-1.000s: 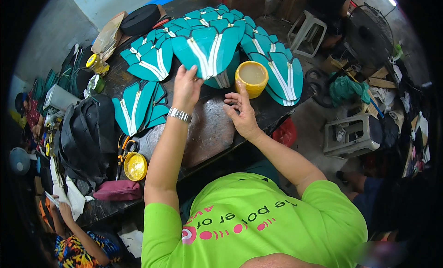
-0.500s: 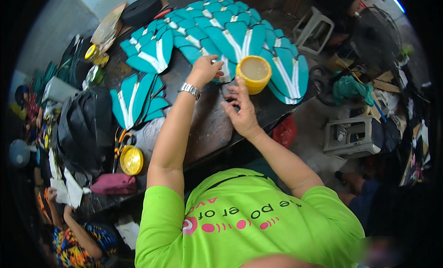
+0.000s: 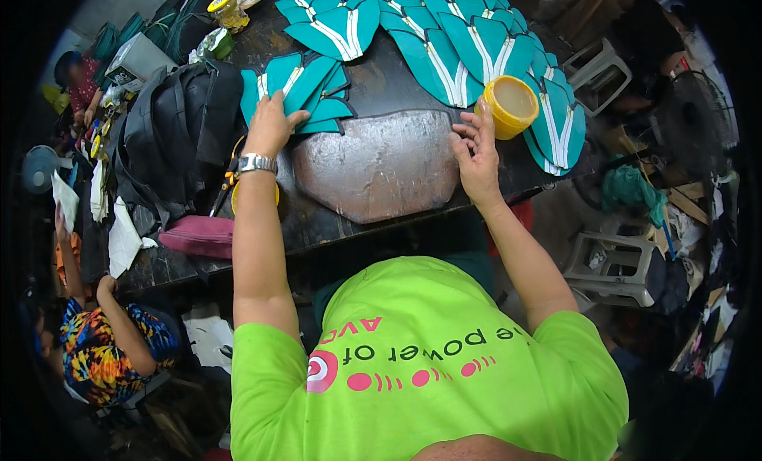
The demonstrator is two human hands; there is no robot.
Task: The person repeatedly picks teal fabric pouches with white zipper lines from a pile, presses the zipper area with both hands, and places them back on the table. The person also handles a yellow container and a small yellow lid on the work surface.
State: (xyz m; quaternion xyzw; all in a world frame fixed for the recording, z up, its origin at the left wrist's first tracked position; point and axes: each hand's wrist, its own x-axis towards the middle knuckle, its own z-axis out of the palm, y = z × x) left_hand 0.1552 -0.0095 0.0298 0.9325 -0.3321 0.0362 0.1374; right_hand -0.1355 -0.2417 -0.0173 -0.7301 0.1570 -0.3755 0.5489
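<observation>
My left hand (image 3: 272,126) lies flat, fingers spread, on the small teal stack (image 3: 305,92) at the desk's (image 3: 333,223) left, thin floppy light pieces I judge best pinched by an edge, while my right hand (image 3: 476,147) rests open and empty.

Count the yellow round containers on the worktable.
3: an open tub by the right hand, a lidded jar at the far left, a lid partly hidden under the left wrist.

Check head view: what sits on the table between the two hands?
Head view: a worn, rounded brown slab fills the stretch between the left hand, resting on a stack of teal cut pieces, and the right hand.
</observation>
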